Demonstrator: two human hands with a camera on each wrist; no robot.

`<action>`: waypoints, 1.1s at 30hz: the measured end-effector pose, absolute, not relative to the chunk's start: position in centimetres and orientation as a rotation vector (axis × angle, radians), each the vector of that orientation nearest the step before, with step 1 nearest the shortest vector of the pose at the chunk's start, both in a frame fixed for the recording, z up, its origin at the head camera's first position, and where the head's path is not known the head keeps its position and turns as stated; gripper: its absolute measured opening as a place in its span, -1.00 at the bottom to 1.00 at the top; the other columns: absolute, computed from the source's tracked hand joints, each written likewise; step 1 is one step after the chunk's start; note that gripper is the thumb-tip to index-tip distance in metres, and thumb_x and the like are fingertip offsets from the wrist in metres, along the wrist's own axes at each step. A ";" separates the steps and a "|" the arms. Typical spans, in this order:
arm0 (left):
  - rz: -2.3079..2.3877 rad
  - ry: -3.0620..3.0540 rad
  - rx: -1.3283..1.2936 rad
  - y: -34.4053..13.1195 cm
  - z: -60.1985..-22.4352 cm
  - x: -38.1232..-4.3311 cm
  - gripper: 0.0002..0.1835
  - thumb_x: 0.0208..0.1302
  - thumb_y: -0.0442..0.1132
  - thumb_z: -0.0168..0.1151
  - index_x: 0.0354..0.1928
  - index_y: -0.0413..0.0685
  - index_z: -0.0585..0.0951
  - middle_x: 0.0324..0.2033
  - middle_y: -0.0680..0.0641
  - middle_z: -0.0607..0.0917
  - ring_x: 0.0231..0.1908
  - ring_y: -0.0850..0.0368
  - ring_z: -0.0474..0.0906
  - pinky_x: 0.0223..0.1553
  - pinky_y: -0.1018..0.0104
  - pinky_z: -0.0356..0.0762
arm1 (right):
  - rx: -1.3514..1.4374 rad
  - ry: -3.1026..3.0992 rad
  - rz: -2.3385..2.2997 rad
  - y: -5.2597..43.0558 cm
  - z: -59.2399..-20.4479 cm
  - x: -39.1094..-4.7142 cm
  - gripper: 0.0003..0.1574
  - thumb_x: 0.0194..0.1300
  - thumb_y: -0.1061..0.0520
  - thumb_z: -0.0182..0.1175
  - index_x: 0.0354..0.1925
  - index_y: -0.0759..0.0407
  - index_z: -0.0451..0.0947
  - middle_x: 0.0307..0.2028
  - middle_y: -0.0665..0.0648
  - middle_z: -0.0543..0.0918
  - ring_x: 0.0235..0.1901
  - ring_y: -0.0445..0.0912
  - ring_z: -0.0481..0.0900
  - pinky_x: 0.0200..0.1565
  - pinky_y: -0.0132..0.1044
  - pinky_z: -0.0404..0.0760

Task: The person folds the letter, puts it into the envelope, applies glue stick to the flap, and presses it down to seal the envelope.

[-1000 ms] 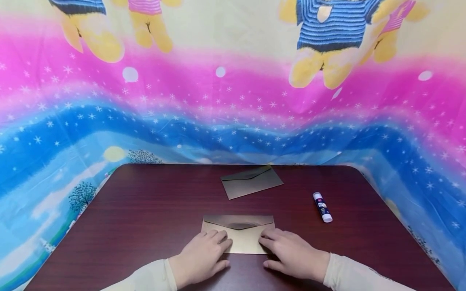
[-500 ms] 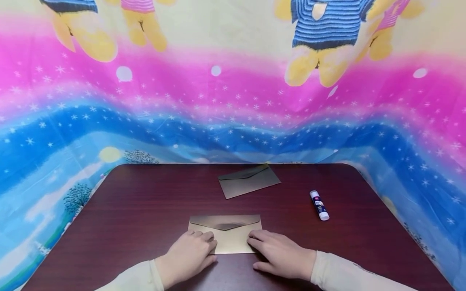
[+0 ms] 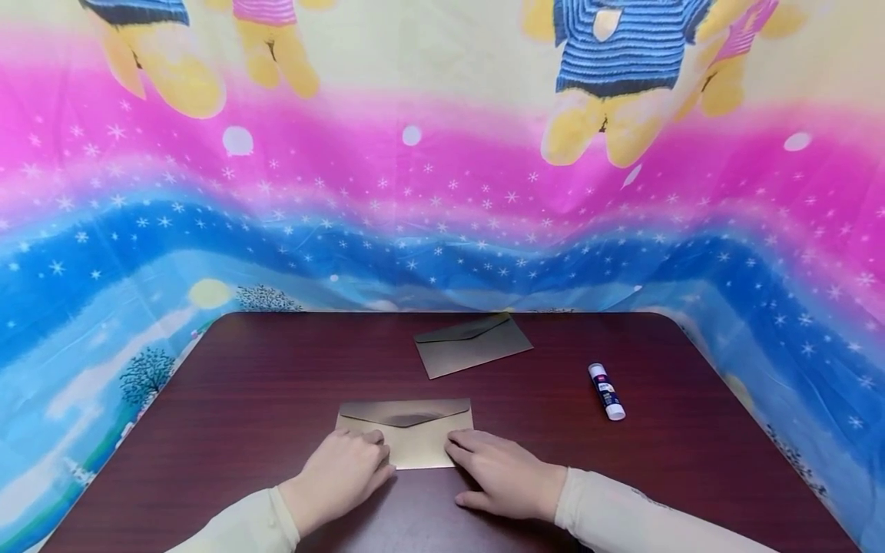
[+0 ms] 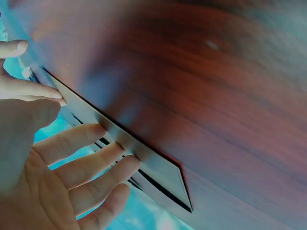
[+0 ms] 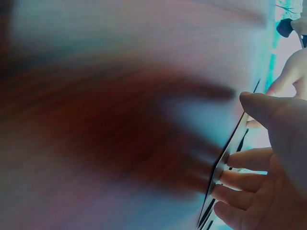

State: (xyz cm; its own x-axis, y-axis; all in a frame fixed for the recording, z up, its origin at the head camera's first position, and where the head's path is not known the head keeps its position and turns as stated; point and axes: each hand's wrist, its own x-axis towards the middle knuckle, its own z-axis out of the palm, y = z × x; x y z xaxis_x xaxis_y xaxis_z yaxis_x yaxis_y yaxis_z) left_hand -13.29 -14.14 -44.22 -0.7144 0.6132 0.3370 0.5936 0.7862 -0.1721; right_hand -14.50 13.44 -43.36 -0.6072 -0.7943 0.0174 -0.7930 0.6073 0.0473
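A gold envelope (image 3: 423, 445) lies flat near the front of the table, its pointed flap folded down along the far edge. My left hand (image 3: 340, 472) rests its fingertips on the left end, thumb near the front edge. On the right end lie the fingertips of my right hand (image 3: 510, 475), with that thumb off the paper, over the table. The left wrist view shows loosely extended fingers (image 4: 91, 167) touching the envelope's surface (image 4: 160, 167). Spread fingers (image 5: 242, 179) likewise meet the envelope (image 5: 218, 168) in the right wrist view, and nothing is gripped.
Farther back, a second, darker-looking envelope (image 3: 473, 347) lies at a slant near the table's far edge. A glue stick (image 3: 607, 392) with white ends lies to the right. Behind the dark red wooden table (image 3: 276, 376) hangs a printed curtain (image 3: 442, 192).
Both hands and the gold envelope under them have slid left, and lately a little away from the person. The second envelope and the glue stick stay put; the head view has shifted slightly.
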 end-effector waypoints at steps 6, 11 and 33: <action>0.067 -2.588 -0.815 -15.0 -44.3 -13.6 -0.66 0.14 0.07 0.42 -0.65 0.15 0.56 -0.64 0.15 0.52 -0.63 0.20 0.53 -0.53 0.30 0.34 | 1.377 -2.791 -0.075 11.5 -43.5 -15.1 -0.11 0.33 -0.27 0.26 0.37 0.29 0.41 0.36 0.21 0.48 0.38 0.02 0.46 0.38 -0.20 0.44; 0.096 -2.623 -0.729 -15.7 -44.2 -13.7 -0.61 0.17 -0.05 0.38 -0.74 0.11 0.47 -0.72 0.13 0.47 -0.73 0.24 0.40 -0.55 0.30 0.34 | 1.379 -2.816 -0.049 10.0 -43.4 -15.6 -0.08 0.33 -0.34 0.22 0.38 0.24 0.41 0.38 0.19 0.48 0.40 0.02 0.44 0.40 -0.20 0.42; 0.020 -2.768 -0.548 -17.5 -43.8 -17.4 -0.49 0.21 -0.05 0.37 -0.81 0.11 0.36 -0.81 0.08 0.42 -0.76 0.12 0.39 -0.67 0.15 0.38 | 1.279 -3.042 0.109 5.4 -43.1 -21.3 -0.05 0.39 -0.42 0.10 0.47 0.14 0.32 0.47 0.14 0.38 0.48 -0.02 0.33 0.46 -0.06 0.32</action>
